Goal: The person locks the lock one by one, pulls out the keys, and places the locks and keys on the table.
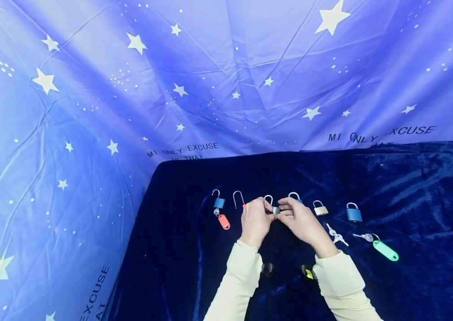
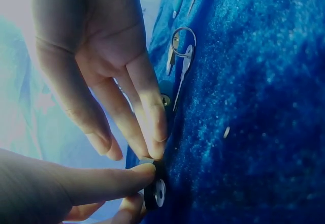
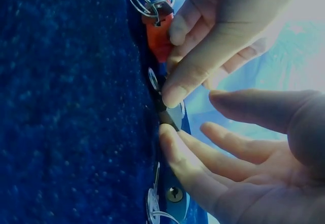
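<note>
Between thumb and fingers my left hand (image 1: 256, 219) pinches a small padlock (image 1: 276, 210), its metal shackle sticking up behind. In the left wrist view the padlock's edge looks dark, with a round silver key head (image 2: 160, 193) at the thumb. My right hand (image 1: 299, 221) comes in from the other side, thumb apart and fingers nearly straight, fingertips (image 3: 168, 135) at the padlock's end. Beside the left hand lies a red padlock (image 3: 158, 38) with a long shackle and ringed keys; the hand covers most of it in the head view. A blue padlock (image 1: 293, 196) is partly hidden behind the right fingers.
On the dark blue velvet cloth (image 1: 178, 267), a blue padlock (image 1: 219, 203) with a key and red tag (image 1: 224, 222) lies left. Rightward are a brass padlock (image 1: 320, 209), another blue padlock (image 1: 354, 214), loose keys (image 1: 336, 235) and a green tag (image 1: 385, 250). A starry curtain (image 1: 230, 67) hangs behind.
</note>
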`<control>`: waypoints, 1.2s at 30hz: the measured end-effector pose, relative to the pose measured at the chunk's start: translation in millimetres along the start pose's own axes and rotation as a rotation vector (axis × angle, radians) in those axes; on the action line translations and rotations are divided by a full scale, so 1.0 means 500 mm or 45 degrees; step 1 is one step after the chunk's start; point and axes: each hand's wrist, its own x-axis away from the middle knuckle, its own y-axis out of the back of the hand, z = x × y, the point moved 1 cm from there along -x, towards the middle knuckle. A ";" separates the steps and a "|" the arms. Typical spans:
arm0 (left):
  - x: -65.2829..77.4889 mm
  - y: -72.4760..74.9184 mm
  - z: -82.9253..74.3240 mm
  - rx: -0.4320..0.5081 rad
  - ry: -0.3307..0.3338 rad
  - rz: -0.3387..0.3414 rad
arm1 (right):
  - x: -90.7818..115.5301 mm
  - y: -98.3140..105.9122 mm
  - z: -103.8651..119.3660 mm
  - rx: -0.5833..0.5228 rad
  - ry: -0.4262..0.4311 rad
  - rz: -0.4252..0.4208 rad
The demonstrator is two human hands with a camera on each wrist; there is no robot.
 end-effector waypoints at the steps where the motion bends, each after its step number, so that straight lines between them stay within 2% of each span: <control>1: 0.000 0.000 0.000 0.002 0.003 -0.001 | 0.000 0.000 0.000 -0.003 -0.001 -0.002; 8: -0.003 -0.001 0.001 0.025 -0.003 -0.002 | -0.003 -0.002 -0.007 -0.003 -0.007 -0.036; 19: -0.002 0.004 0.004 0.098 0.026 0.076 | 0.000 -0.005 -0.003 0.059 -0.033 -0.071; 28: -0.005 0.004 0.009 0.208 0.005 0.136 | -0.001 -0.002 -0.005 0.168 0.033 -0.171; 36: -0.009 0.021 0.008 0.390 0.007 0.205 | -0.002 0.011 0.003 0.057 0.062 -0.179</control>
